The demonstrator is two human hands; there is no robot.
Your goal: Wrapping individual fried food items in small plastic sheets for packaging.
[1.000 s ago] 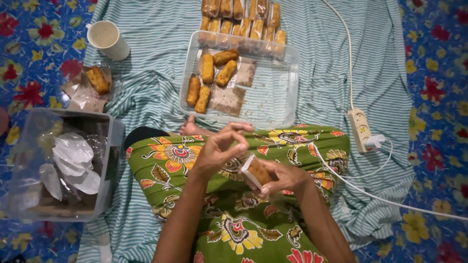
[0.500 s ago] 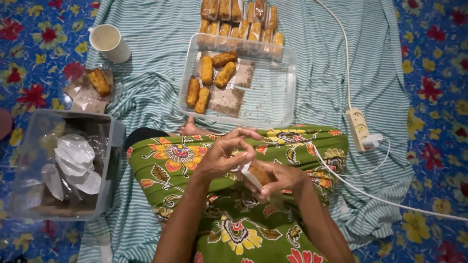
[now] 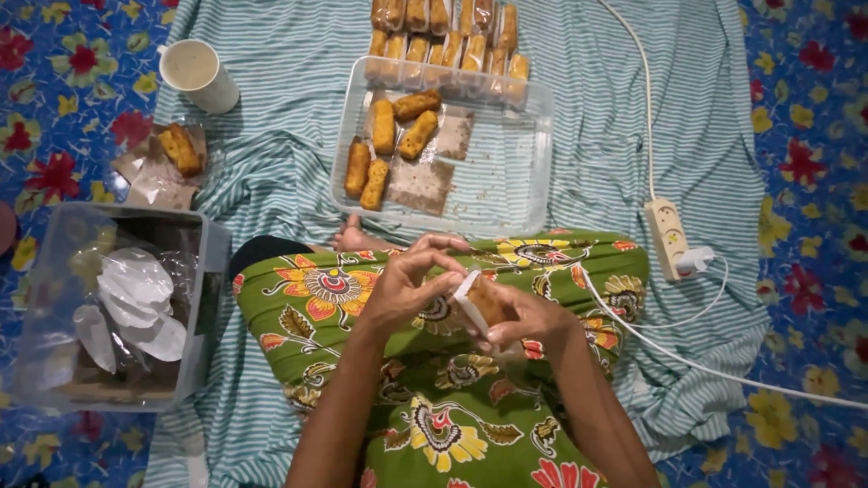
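— What's under you?
— A blue flowered floor mat [image 3: 54, 108], a striped cloth [image 3: 289, 108] over it, then the clear tray [image 3: 506, 181].
— And your hands?
— My right hand [image 3: 529, 316] grips a breaded roll [image 3: 485, 301] over my lap; my left hand [image 3: 407, 285] pinches its clear wrapper [image 3: 463, 291].

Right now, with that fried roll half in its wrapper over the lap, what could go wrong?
1. The fried roll sits between the left hand and right hand above the patterned skirt; a loose grip could drop it there.
2. The white cable runs by the right arm and might snag.
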